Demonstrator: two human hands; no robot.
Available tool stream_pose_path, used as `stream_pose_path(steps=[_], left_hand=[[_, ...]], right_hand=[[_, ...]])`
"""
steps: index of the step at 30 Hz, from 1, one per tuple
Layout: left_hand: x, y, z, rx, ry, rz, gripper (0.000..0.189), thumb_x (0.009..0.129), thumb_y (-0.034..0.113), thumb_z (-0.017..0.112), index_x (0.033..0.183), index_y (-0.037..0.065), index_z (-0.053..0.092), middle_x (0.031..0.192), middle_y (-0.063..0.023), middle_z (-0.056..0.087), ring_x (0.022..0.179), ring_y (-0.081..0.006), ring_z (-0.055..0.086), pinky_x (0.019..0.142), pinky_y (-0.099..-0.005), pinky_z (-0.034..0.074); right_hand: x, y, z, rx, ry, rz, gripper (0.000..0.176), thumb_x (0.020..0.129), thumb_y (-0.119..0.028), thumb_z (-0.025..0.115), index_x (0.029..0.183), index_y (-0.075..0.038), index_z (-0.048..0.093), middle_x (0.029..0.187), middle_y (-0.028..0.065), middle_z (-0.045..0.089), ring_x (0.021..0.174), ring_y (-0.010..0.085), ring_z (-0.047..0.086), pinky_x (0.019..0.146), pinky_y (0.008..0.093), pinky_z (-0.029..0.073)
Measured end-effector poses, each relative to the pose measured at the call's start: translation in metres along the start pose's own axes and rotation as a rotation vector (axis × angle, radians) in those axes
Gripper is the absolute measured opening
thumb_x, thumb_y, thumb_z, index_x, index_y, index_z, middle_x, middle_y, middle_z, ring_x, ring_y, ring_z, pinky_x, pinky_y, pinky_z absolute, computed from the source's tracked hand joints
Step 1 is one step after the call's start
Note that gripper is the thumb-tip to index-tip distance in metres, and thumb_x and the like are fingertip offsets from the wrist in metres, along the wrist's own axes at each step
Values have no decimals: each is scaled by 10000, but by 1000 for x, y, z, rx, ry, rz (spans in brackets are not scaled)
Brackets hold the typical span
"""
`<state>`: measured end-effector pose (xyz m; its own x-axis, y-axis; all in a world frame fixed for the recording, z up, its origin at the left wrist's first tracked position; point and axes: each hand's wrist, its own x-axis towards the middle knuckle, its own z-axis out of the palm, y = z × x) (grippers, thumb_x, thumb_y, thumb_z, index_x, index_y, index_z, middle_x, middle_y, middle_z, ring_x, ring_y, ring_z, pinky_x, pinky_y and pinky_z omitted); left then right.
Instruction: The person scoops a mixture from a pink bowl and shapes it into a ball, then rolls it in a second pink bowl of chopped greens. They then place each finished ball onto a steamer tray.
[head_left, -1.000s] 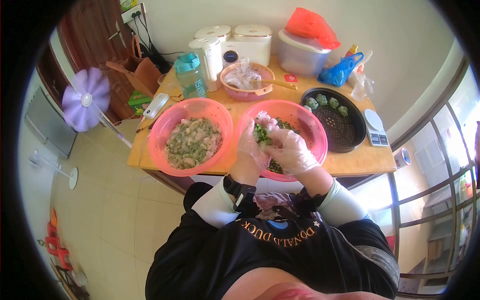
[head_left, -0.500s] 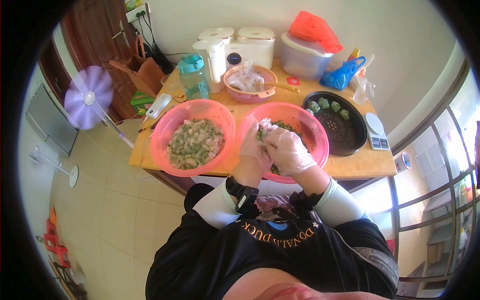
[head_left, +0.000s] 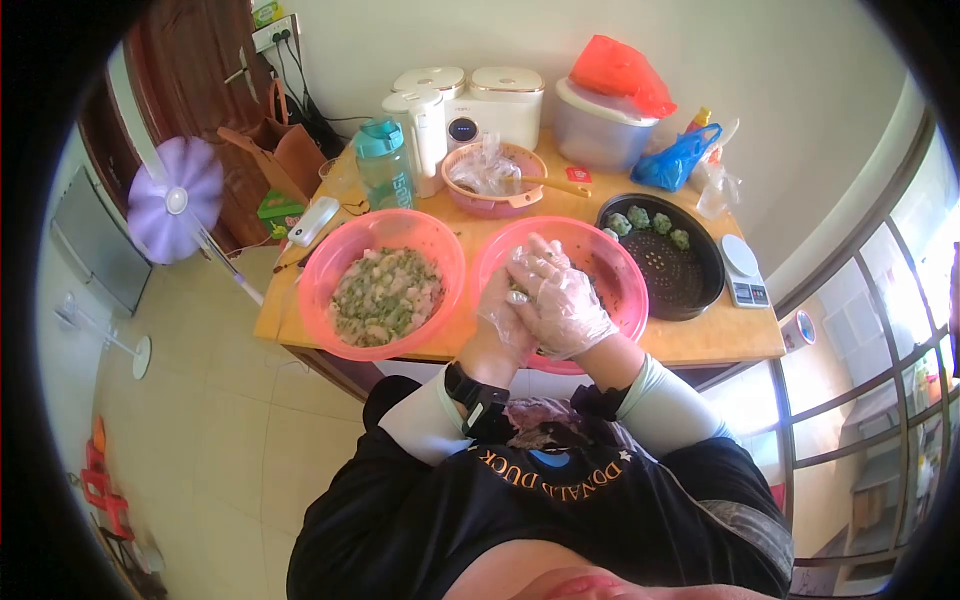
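Observation:
My gloved left hand [head_left: 502, 312] and right hand [head_left: 560, 305] are pressed together above the right pink bowl [head_left: 632, 280]. The right palm lies over the left one, and whatever sits between them is hidden. Clear plastic gloves cover both hands. Dark green chopped greens [head_left: 598, 290] show in part inside that bowl, behind my hands. To the left stands another pink bowl [head_left: 312, 300] with a pale and green chopped mixture [head_left: 388, 295]. A round black pan [head_left: 714, 280] with holes in its base holds several green balls [head_left: 638, 217] along its far side.
A kitchen scale [head_left: 741, 270] sits right of the pan. Behind the bowls are a teal bottle [head_left: 384, 165], a white pitcher [head_left: 420, 140], a white appliance [head_left: 500, 110], a colander [head_left: 500, 207] and a lidded tub [head_left: 600, 130]. A purple fan [head_left: 176, 200] stands left of the table.
My right hand has turned from cupped fingers to lying flatter across the left, the two palms now closed together. The view has shifted slightly; the bowls and pan stay put.

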<state>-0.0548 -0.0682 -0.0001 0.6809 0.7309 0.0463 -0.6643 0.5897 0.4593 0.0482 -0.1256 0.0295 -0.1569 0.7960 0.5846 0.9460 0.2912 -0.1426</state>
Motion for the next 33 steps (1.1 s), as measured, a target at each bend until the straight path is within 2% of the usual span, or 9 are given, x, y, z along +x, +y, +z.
stream_pose_path(steps=[3, 6, 14, 16, 18, 21, 26, 28, 33], left_hand=[[14, -12, -22, -256, -251, -55, 361, 1081, 296, 405, 1240, 33, 596, 1224, -140, 656, 1160, -270, 625, 1038, -409, 505], [16, -15, -23, 148, -284, 89, 398, 1067, 258, 441, 1369, 17, 537, 1321, -124, 612, 1238, -244, 585, 1093, -381, 468], [17, -21, -22, -292, -157, -202, 393, 1086, 320, 405, 1208, 10, 613, 1133, -129, 677, 1062, -259, 659, 978, -395, 531], [79, -40, -103, -360, 58, -353, 432, 1105, 344, 352, 1249, 24, 604, 1189, -119, 662, 1102, -248, 648, 986, -387, 530], [22, -58, -107, -422, 271, -497, 472, 1125, 367, 298, 1291, 39, 594, 1245, -108, 647, 1143, -236, 636, 994, -378, 529], [12, -17, -7, -295, -177, -91, 393, 1082, 346, 416, 1160, 20, 621, 1083, -118, 679, 1025, -253, 664, 967, -397, 536], [15, -12, -3, -423, 0, 2, 340, 1069, 311, 432, 1132, 41, 630, 1060, -87, 679, 1014, -254, 653, 947, -412, 533], [13, -6, -3, -386, -65, -17, 354, 1072, 322, 418, 1150, 45, 625, 1071, -84, 671, 1017, -253, 648, 940, -412, 534], [10, -4, -5, -329, -138, -69, 324, 1067, 296, 446, 1203, 49, 606, 1100, -77, 650, 1046, -236, 639, 926, -380, 539]], right_hand=[[-2, -4, 2, 172, 61, 4, 326, 806, -64, 655, 1128, -36, 696, 1213, 197, 660, 1179, 419, 594, 1044, 504, 467], [-3, -7, -1, 225, 125, 27, 265, 793, -4, 626, 1041, -26, 716, 1110, 182, 680, 1053, 389, 630, 952, 488, 499], [5, -5, -1, 326, 177, 7, 270, 693, 59, 604, 904, -59, 724, 872, 164, 670, 841, 401, 613, 755, 481, 480], [5, -3, -2, 318, 142, -12, 288, 675, 64, 599, 900, -65, 723, 859, 161, 673, 826, 406, 610, 741, 477, 479], [3, 4, -1, 323, 34, -9, 288, 794, 15, 568, 1031, -60, 713, 991, 183, 689, 944, 389, 668, 886, 462, 520], [-2, 5, -2, 820, 313, 84, 237, 863, 1, 556, 1045, -43, 701, 1044, 182, 698, 997, 362, 681, 918, 445, 520], [-25, -3, -23, 625, 365, 95, 288, 910, -77, 629, 1191, -28, 670, 1142, 184, 689, 1014, 344, 679, 930, 414, 528], [-35, -13, -27, 261, 134, 282, 393, 878, -37, 680, 1268, -72, 649, 1112, 159, 686, 1001, 258, 689, 858, 378, 543], [-12, -20, -34, 414, -131, 570, 554, 816, -39, 741, 1356, -100, 632, 970, 93, 641, 835, 182, 647, 783, 320, 541]])
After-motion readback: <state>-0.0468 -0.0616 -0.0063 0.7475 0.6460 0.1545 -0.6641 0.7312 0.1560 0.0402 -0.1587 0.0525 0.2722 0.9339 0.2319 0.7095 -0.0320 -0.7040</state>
